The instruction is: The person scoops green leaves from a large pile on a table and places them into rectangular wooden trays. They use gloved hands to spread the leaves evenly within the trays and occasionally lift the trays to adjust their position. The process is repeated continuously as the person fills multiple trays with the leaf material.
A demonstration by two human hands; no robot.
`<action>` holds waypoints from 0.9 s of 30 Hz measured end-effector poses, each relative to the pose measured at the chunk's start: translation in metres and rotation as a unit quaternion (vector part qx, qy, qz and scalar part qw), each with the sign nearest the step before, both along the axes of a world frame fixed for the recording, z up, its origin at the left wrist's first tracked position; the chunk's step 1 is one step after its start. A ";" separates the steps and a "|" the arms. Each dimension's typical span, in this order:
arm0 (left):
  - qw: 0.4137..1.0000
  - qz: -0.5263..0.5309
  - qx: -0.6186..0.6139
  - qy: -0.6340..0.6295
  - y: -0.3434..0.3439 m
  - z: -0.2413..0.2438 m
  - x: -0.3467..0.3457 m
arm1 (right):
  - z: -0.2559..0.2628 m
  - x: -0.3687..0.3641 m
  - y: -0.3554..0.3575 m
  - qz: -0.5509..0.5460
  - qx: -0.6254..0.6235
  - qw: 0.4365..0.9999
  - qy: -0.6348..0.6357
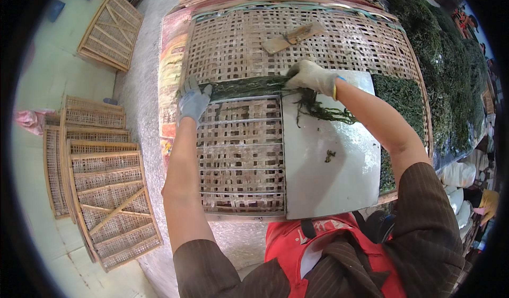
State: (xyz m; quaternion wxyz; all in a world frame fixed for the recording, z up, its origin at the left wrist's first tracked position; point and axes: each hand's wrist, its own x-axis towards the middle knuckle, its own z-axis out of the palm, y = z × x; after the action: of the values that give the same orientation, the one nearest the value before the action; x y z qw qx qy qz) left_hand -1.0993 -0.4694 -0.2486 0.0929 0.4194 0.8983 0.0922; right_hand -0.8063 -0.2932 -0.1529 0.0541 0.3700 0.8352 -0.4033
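A strip of dark green seaweed [246, 87] lies along the far edge of a metal wire frame [240, 145], which rests on a woven bamboo rack [242, 39]. My left hand [194, 100], in a light gray glove, lies on the strip's left end with the fingers extended. At the strip's right end, my gloved right hand [312, 77] is closed on seaweed, and loose strands hang below it onto a pale flat board [334, 166]. A small scrap of seaweed [329, 156] sits on that board. More chopped-looking seaweed [399, 103] covers the rack right of the board.
A wooden block [294, 37] lies on the far part of the rack. Heaped seaweed [449, 67] rises at the right. Bamboo racks [115, 202] lean at the left, and another rack [111, 29] stands farther back. Another person's gloved hand [488, 205] shows at the right edge.
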 end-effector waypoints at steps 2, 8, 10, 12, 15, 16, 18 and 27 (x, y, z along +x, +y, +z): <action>1.000 0.001 0.004 -0.001 -0.001 0.001 0.001 | -0.006 0.033 0.011 -0.031 0.002 0.999 0.022; 0.998 -0.019 0.051 0.021 -0.007 -0.005 -0.004 | -0.002 0.116 0.022 -0.124 0.003 0.988 0.088; 0.984 0.001 0.151 -0.090 -0.012 -0.025 -0.032 | -0.003 0.134 0.021 -0.186 -0.063 0.973 0.120; 0.935 0.060 0.272 -0.220 -0.002 -0.017 -0.037 | -0.021 0.158 0.027 -0.253 -0.159 0.928 0.222; 0.955 0.141 0.261 0.009 0.010 -0.003 -0.040 | -0.029 0.174 0.028 -0.293 -0.218 0.863 0.350; 0.946 0.092 0.310 0.038 0.022 0.017 -0.007 | -0.030 0.176 0.027 -0.304 -0.175 0.874 0.337; 0.922 -0.027 0.386 0.002 0.042 0.082 0.103 | -0.025 0.173 0.017 -0.323 -0.155 0.870 0.338; 0.913 -0.384 0.125 0.051 0.085 0.038 0.373 | 0.023 0.319 0.032 -0.397 -0.014 0.845 0.357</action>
State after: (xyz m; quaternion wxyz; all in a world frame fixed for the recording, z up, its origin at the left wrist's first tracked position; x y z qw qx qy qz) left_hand -0.7263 -0.3841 -0.2106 0.0222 0.7443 0.6528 0.1394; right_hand -0.4877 -0.2609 -0.1302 -0.4076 0.4997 0.5727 -0.5061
